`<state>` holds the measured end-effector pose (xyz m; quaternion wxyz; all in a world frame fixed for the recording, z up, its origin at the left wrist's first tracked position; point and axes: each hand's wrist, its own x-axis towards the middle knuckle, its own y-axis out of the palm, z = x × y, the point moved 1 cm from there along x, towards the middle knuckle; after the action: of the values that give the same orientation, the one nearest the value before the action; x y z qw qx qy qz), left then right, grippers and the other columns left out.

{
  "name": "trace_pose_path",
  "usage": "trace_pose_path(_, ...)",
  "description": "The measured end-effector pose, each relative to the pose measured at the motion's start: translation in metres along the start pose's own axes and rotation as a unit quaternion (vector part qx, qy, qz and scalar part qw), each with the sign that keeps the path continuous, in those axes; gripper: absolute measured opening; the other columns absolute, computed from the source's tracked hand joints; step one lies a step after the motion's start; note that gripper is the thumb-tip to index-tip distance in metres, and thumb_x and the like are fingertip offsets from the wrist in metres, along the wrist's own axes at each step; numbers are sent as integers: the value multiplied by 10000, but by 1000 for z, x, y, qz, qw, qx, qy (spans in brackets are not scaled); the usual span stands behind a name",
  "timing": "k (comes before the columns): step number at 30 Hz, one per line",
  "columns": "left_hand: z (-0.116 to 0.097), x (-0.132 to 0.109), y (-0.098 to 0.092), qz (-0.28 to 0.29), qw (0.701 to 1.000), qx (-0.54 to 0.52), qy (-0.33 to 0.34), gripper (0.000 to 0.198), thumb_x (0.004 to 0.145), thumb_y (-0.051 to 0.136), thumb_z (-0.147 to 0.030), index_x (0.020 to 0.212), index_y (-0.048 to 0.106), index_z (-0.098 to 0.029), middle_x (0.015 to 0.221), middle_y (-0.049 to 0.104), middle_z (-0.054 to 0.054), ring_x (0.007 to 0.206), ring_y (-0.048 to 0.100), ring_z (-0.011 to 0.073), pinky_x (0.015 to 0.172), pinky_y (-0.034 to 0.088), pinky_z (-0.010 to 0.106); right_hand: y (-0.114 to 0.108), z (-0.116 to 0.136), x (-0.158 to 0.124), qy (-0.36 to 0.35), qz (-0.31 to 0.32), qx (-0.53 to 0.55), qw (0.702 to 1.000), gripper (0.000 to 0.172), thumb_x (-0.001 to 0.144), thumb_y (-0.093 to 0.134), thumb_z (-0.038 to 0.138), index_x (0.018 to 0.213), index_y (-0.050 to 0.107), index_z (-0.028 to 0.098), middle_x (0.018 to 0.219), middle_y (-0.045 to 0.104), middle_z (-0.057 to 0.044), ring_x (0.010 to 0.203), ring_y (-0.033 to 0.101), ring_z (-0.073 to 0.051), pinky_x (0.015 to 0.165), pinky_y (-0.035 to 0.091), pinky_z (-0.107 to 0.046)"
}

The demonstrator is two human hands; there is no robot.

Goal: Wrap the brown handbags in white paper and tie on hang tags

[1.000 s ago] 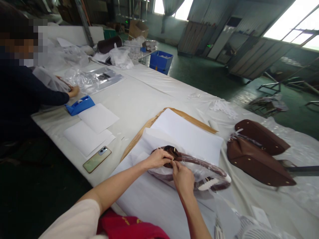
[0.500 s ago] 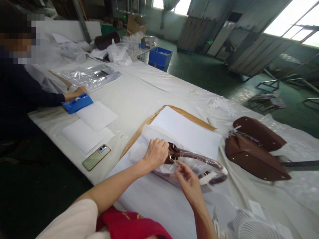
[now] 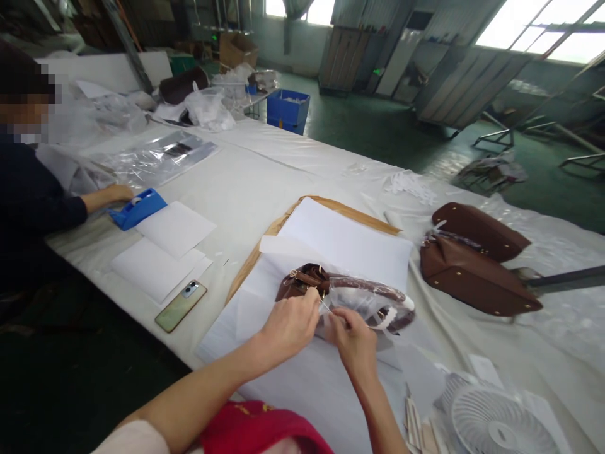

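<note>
A brown handbag (image 3: 302, 275) with gold-coloured fittings lies on white paper in front of me. Its handle (image 3: 373, 287) is wrapped in clear plastic and points right. My left hand (image 3: 293, 320) is closed at the bag's near edge, fingertips on it by the metal fittings; the exact part they grip is hidden. Just right of it, my right hand (image 3: 353, 340) pinches a thin white cord (image 3: 326, 306) that runs up toward the bag and my left fingertips. White tissue paper (image 3: 250, 309) spreads under and around the bag.
Two more brown handbags (image 3: 477, 274) lie at the right. A white fan (image 3: 501, 429) stands near right. To the left are a phone (image 3: 181, 306), white sheets (image 3: 155, 268) and a blue tape dispenser (image 3: 138, 209), with a co-worker's hand (image 3: 118, 193) at it.
My left hand has moved down off the bag's top, uncovering more of the brown body. My right hand's fingers have closed in nearer to the left. The view has shifted slightly.
</note>
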<state>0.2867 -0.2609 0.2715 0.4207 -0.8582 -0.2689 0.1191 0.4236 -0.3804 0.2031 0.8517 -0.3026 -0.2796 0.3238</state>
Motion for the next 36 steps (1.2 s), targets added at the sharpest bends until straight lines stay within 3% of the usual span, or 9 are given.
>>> trace_pose_path(3, 4, -15, 38, 15, 956, -281, -85, 202, 973, 310, -336, 925, 448, -197, 882, 637, 37, 594, 613, 128, 535, 419, 229, -6, 13, -9, -91, -58, -81, 991, 238, 929, 507, 318, 886, 683, 164, 833, 704, -65, 765, 652, -189, 711, 491, -302)
trace_pose_path(7, 7, -24, 78, 3, 778, -594, -206, 307, 899, 464, -501, 909, 431, -196, 1044, 604, 46, 709, 619, 98, 598, 477, 203, -4, 36, -28, -185, -48, -83, 978, 172, 932, 512, 201, 996, 667, 164, 952, 693, -85, 865, 636, -188, 806, 497, -320)
trace_pose_path(10, 9, -19, 81, -41, 677, -687, -261, 380, 791, 626, -507, 886, 452, -182, 970, 611, 29, 747, 581, 82, 622, 446, 169, 5, 43, -41, -194, 6, -6, 981, 261, 931, 519, 195, 1176, 603, 162, 1083, 671, -105, 972, 628, -199, 850, 509, -335)
trace_pose_path(15, 12, -10, 73, -32, 617, -732, -288, 459, 673, 739, -480, 880, 461, -179, 913, 626, 29, 741, 570, 93, 639, 445, 189, 14, 33, -44, -93, 0, 59, 994, 238, 927, 537, 207, 1147, 624, 183, 1073, 652, -93, 960, 633, -178, 820, 531, -299)
trace_pose_path(21, 11, -11, 87, -35, 663, -697, -270, 271, 807, 586, -407, 872, 466, -174, 854, 626, 31, 743, 582, 108, 658, 432, 207, 26, 20, -34, -174, -30, 23, 984, 179, 915, 534, 163, 1036, 663, 190, 926, 632, -71, 845, 620, -159, 718, 531, -266)
trace_pose_path(26, 18, -9, 75, -72, 924, -364, -87, 160, 941, 381, -275, 914, 514, -191, 1086, 633, 74, 1141, 548, 226, 992, 398, 402, 30, 4, -35, -223, -35, -27, 974, 177, 935, 481, 128, 1078, 582, 154, 992, 654, -101, 924, 622, -184, 824, 512, -319)
trace_pose_path(28, 22, -6, 64, -99, 977, -190, 13, 196, 953, 328, -211, 963, 522, -184, 1293, 546, 100, 1331, 388, 262, 1104, 282, 476, 28, -1, -33, -235, -39, -68, 969, 163, 943, 475, 147, 1072, 574, 140, 999, 658, -113, 932, 621, -192, 845, 499, -330)
trace_pose_path(32, 24, 3, 42, -120, 991, -7, 58, 202, 939, 344, -193, 982, 539, -160, 1380, 461, 147, 1246, 438, 295, 1025, 367, 503, 27, -3, -22, -271, 10, -143, 952, 182, 956, 432, 175, 1032, 592, 131, 1019, 658, -127, 924, 609, -209, 824, 474, -342)
trace_pose_path(36, 9, 8, 30, -120, 987, -83, 64, 136, 889, 400, -178, 877, 536, -170, 1120, 562, 143, 1012, 538, 245, 881, 459, 408, 34, 4, -8, -257, 49, -184, 947, 227, 931, 402, 158, 979, 624, 142, 903, 650, -108, 800, 568, -207, 689, 427, -328)
